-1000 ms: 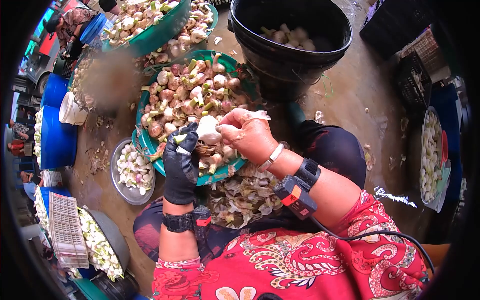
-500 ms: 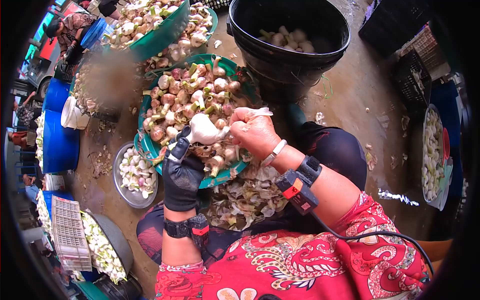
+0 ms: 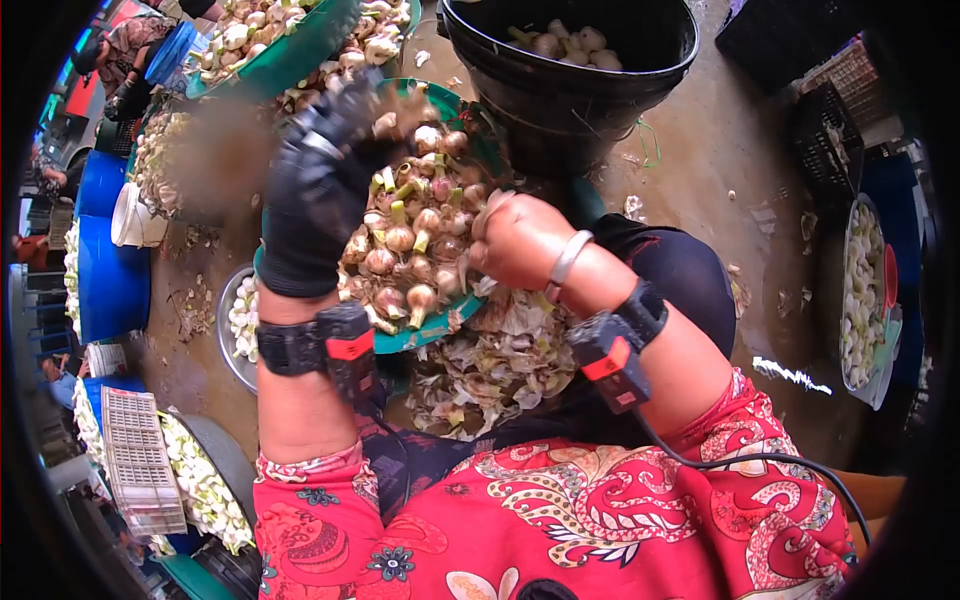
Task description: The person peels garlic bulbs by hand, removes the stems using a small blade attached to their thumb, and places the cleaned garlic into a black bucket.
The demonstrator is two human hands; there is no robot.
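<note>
My left hand (image 3: 325,185), in a black glove, is raised over the upper left of a green basin (image 3: 435,335) full of unpeeled garlic bulbs (image 3: 400,238). Motion smears its fingers, and whether they hold anything cannot be made out. At the basin's right edge is my bare right hand (image 3: 515,238), its fingers curled in over the bulbs; what they hold, if anything, is hidden. Below the basin lies a heap of dry garlic skins (image 3: 495,375). Partly behind my left forearm is a metal bowl (image 3: 228,345) with white peeled garlic.
A black bucket (image 3: 570,95) with some bulbs stands beyond the basin. Another green basin (image 3: 290,60) of garlic is at the upper left. Blue tubs (image 3: 115,280) and a plastic crate (image 3: 140,460) line the left. A co-worker (image 3: 125,55) is at the upper left.
My left hand has moved up and left from the basin's lower edge, and the white bulb it held no longer shows. My right hand stays near the basin's right side, its fingers lower.
</note>
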